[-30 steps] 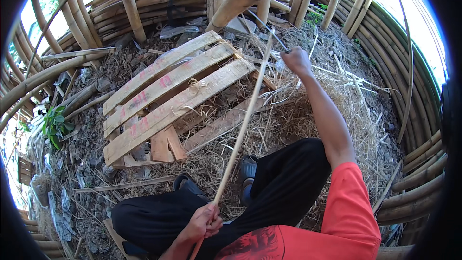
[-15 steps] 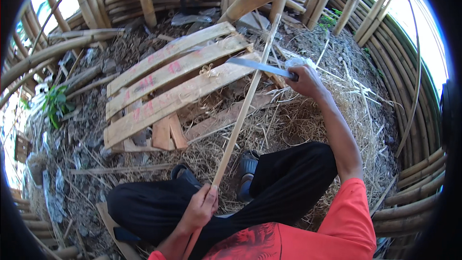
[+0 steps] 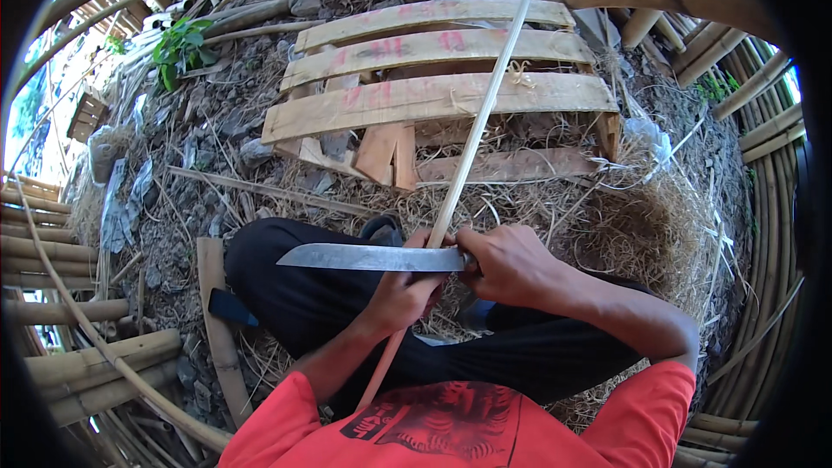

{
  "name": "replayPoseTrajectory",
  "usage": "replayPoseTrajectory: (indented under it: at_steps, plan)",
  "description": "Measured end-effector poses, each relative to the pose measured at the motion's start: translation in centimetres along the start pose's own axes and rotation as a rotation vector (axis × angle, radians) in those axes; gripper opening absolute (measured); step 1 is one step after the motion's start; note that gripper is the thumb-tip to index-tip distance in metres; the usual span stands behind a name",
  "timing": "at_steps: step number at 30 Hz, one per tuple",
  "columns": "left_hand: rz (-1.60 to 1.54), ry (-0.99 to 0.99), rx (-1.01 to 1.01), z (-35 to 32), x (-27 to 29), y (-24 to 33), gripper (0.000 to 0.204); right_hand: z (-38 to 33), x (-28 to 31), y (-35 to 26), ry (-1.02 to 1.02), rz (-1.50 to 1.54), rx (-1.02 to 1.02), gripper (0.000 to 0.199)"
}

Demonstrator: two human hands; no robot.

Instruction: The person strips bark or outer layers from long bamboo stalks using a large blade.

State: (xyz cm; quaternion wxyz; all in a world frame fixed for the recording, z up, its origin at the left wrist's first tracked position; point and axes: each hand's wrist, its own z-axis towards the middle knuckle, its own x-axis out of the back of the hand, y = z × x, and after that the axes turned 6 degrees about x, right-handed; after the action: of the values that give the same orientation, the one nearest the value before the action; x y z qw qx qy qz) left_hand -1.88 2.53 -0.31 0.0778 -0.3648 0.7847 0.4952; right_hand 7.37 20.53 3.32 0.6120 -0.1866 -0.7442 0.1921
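As left hand [image 3: 402, 300] grips strip [image 3: 479, 126], knife [image 3: 373, 257] across

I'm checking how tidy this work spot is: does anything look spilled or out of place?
Yes: shavings lie strewn over the ground, with a curl on the pallet, looking like loose waste. Crumpled plastic on the ground at left looks like stray litter. The knife and stick show no obvious damage.

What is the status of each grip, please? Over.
Left grip closed around pale strip. Right grip holding knife, which crosses strip and, in view, left grip. Wooden slats beyond.
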Motion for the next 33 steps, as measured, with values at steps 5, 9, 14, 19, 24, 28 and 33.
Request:
replayPoseTrajectory:
  at_steps: [5,9,14,19,24,28,33]
  plan:
    - [0.048,0.09,-0.051,0.3,0.3,-0.5,0.03,0.9,0.2,0.0,-0.026,-0.054,-0.026,0.025]
    - [0.198,0.131,-0.198,0.4,-0.2,-1.0,0.028,1.0,0.3,0.1,0.018,-0.107,0.002,0.025]
    - [0.156,0.124,-0.152,0.5,-1.0,-0.9,0.031,1.6,0.8,1.5,0.059,-0.172,-0.059,0.022]
    - [0.202,0.214,-0.209,0.6,-1.4,-0.7,0.033,2.1,1.7,3.6,0.181,-0.198,-0.109,0.015]
    - [0.243,0.179,-0.176,0.6,-0.8,-0.4,0.031,2.1,1.9,4.3,0.193,-0.214,-0.161,0.015]
    - [0.194,0.186,-0.166,0.0,-1.1,0.2,0.031,1.5,1.6,1.8,0.192,-0.173,-0.088,0.015]
    - [0.363,0.163,-0.195,0.2,-1.5,-0.6,0.028,2.1,1.6,2.6,0.18,-0.257,-0.071,0.015]
